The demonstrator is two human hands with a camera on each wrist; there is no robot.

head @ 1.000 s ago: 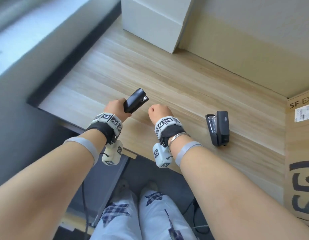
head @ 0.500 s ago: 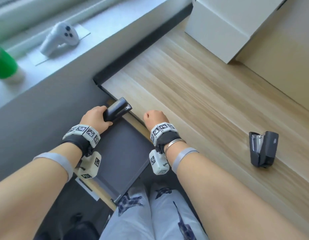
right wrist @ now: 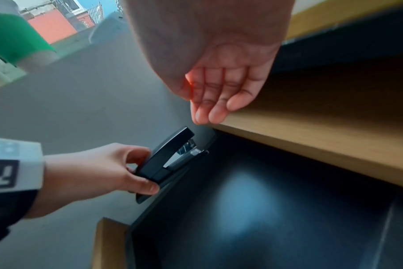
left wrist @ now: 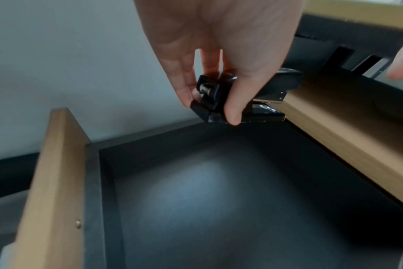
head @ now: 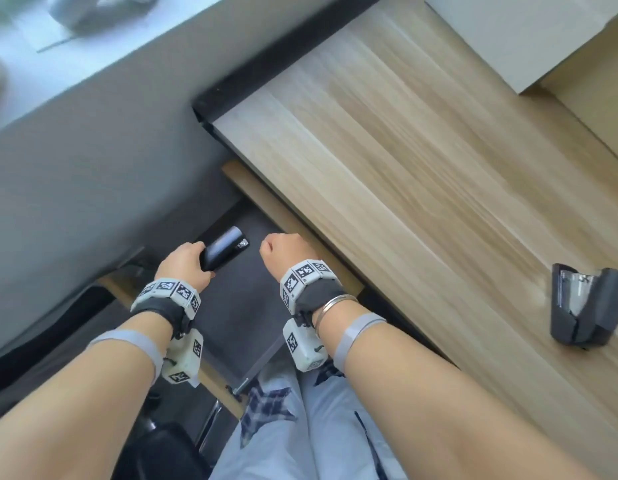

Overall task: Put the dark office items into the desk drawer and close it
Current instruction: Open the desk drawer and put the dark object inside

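Nearest to us, our two forearms reach forward over our lap, each wrist wearing a band of black-and-white marker tiles. Our left hand [head: 184, 261] grips a black stapler [head: 225, 247] by its hinged back end, thumb on one side and fingers curled round the other; from the left wrist view the fingers [left wrist: 233, 111] pinch the rear of the tool while its nose points away from us. We hold it in the air above the open desk drawer [left wrist: 57, 163], over the far left part of the dark interior and close to the wooden rail under the desktop; it does not touch the drawer floor. Our right hand [head: 283, 252] hangs just beside it on the right, holding nothing, its fingers [right wrist: 215, 112] loosely bent and pointing down near the wooden edge above the drawer. The drawer stands pulled out towards us, with a wooden front and a dark floor that shows a pale reflection of light.

Further off, on the wooden desk [head: 422, 168], a second dark stapler [head: 586, 306] lies on its side, well apart from both hands to the right. At the far end of the desk stands a white box [head: 529, 36], and to the left a grey wall rises to a pale window sill [head: 41, 74]
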